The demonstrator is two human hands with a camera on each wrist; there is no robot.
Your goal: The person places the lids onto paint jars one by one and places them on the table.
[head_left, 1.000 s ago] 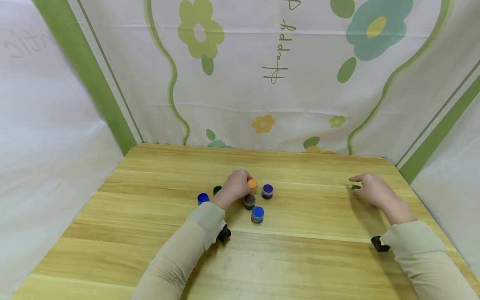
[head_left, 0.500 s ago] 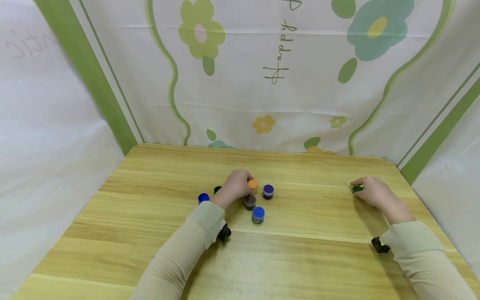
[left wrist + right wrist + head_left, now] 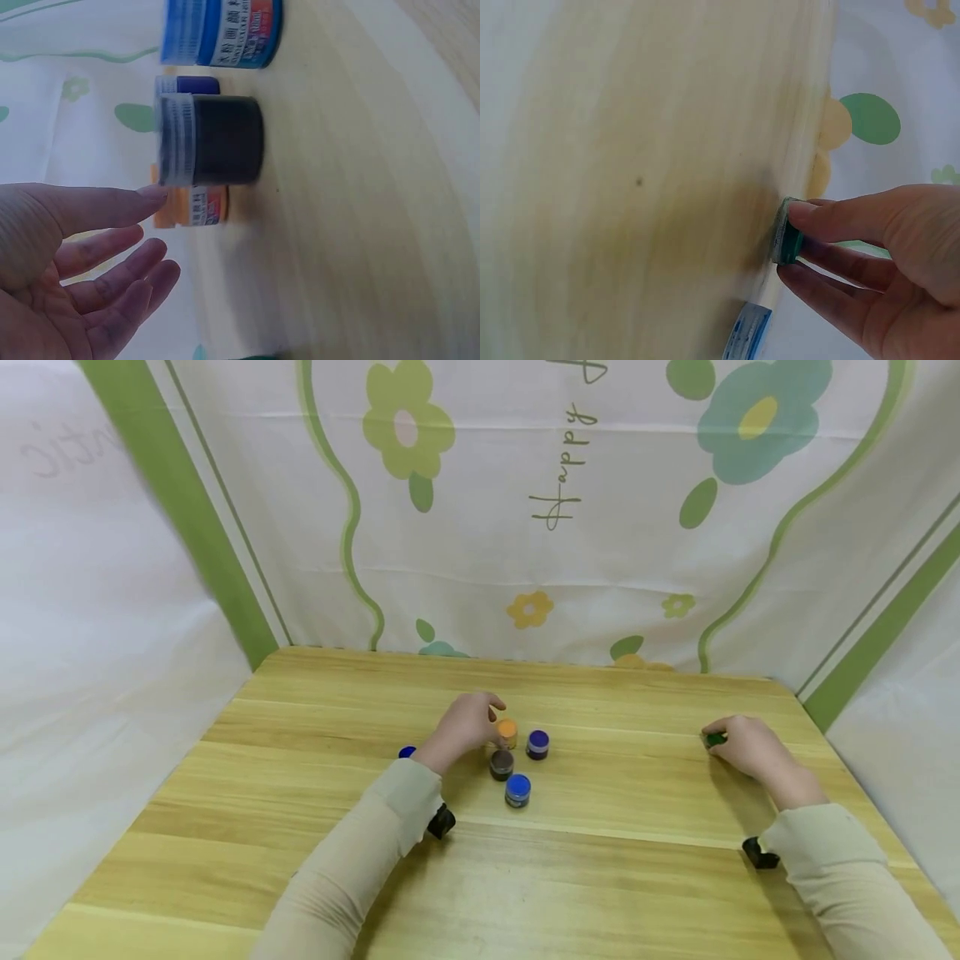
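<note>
- Left hand: fingers parted and loose, just beside the orange paint jar, towards the table's far edge.
- Right hand: fingers pinching a green lid near the far right corner.

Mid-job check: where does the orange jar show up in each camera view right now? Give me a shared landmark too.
Head: the orange jar is right of and below center, beside the left hand.
Left wrist: the orange jar is left of center, partly hidden behind the dark jar.
Right wrist: not in it.
Shared landmark: the wooden table, in all three.
</note>
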